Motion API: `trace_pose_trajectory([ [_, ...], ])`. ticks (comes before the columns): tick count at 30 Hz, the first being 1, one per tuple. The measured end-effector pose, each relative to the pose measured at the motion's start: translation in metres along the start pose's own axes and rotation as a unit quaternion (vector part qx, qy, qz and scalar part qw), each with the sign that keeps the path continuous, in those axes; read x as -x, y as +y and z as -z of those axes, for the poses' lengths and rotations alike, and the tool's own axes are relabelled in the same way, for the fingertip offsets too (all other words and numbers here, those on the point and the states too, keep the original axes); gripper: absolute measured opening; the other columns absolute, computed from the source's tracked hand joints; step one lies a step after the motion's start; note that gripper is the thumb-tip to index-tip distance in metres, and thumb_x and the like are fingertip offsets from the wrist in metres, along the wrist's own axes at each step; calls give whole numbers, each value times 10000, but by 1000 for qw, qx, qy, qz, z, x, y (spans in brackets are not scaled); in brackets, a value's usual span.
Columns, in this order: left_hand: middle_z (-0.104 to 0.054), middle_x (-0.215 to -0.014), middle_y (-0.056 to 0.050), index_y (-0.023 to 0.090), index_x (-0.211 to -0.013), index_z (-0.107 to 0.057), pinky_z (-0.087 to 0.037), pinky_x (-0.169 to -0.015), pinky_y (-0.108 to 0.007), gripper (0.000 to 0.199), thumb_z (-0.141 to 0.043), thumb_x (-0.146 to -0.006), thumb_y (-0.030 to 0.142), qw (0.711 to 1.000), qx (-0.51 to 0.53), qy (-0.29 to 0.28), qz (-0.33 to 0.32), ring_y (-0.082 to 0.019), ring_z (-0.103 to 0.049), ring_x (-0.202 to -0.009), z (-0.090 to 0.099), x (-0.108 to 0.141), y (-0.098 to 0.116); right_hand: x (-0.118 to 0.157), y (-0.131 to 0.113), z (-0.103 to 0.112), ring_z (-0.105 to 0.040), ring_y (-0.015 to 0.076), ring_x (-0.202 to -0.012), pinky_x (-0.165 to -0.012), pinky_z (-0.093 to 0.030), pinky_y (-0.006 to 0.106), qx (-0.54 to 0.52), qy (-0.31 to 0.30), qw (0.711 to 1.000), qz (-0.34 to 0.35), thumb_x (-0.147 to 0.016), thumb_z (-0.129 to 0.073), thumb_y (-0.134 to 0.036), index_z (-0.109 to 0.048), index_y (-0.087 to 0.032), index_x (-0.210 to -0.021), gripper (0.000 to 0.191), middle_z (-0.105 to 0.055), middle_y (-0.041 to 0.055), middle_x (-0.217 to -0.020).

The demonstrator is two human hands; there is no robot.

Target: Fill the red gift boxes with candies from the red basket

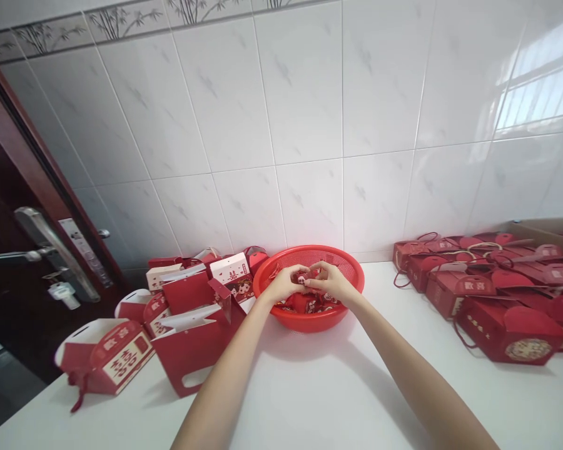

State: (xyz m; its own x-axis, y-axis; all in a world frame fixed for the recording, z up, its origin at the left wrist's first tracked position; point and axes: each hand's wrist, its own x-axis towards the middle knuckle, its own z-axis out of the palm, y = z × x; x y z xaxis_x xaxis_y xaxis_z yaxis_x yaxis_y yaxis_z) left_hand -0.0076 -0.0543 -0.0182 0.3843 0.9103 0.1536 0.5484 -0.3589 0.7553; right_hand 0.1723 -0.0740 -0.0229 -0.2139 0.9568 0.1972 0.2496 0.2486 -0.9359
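A red plastic basket (309,323) stands on the white table near the tiled wall. Wrapped items in red and dark wrappers (304,304) lie in it. Over the basket, my left hand (285,284) and my right hand (329,281) nearly meet, both with curled fingers. Between their fingertips is a small red wrapped piece (302,279) with a pale figure on it. Both hands seem to touch it, though the fingers partly cover it.
Open red gift boxes (122,359) and an upright red box (194,350) crowd the left side. Rows of closed red boxes (511,328) with cords fill the right, beside a cardboard carton (539,230). A dark door (19,250) with keys is far left.
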Motion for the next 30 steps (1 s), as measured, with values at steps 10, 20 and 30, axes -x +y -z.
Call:
trace_pose_trajectory([
  [10, -732, -1082, -162, 179, -905, -727, -525, -855, -418, 379, -823, -540, 205, 931, -291, -93, 201, -383, -679, -1009, -3, 3, -7, 0, 12, 1, -665, 170, -529, -505, -496, 264, 82, 57, 993, -61, -827, -599, -178, -644, -195, -996, 176, -722, 25, -738],
  [20, -699, -1252, -143, 274, -1055, -753, -514, -917, -446, 540, -781, -533, 136, 892, -354, -179, 217, -386, -655, -1115, -1, -2, -3, 4, 3, 1, -687, 202, -809, -688, -482, 283, 176, 48, 982, -48, -796, -583, -175, -655, -203, -934, 158, -740, 35, -849],
  [30, -781, -951, -88, 161, -1120, -741, -537, -816, -284, 380, -512, -827, 82, 969, -206, 9, 139, -208, -729, -846, -2, 4, -5, 3, 7, 2, -677, 220, -959, -760, -490, 297, 126, 65, 988, -54, -796, -621, -235, -650, -204, -1003, 212, -729, 66, -1038],
])
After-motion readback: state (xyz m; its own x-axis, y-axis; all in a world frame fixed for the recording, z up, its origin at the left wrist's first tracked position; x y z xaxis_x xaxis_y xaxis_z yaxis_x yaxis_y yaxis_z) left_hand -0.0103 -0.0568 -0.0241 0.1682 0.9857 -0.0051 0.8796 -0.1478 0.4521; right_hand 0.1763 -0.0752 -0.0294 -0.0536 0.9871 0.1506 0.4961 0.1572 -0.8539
